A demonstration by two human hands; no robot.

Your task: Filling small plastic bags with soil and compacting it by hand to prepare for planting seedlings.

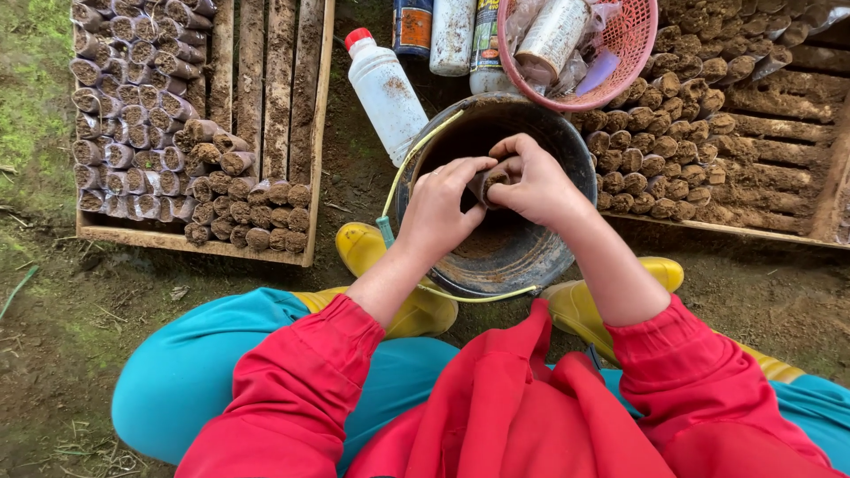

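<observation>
Both your hands, left hand (440,208) and right hand (534,183), close around a small soil-filled seedling tube (490,181) held between them, above the black bucket (425,159); packing looks underway, and firming calls for steady thumb pressure.

Bare, damp soil ground (354,190) with patches of grass (31,97) far left of the hands (487,190). Directly beneath the hands a dark bucket (531,257) stands on the soil. Left of them lies a wooden slatted crate (266,88), right of them a second crate (779,168). Beyond the hands a white bottle (387,93) lies tilted on the dirt, beside spray cans (452,35) and a pink basket (633,44). Yellow boots (390,265) rest near the bucket.
</observation>
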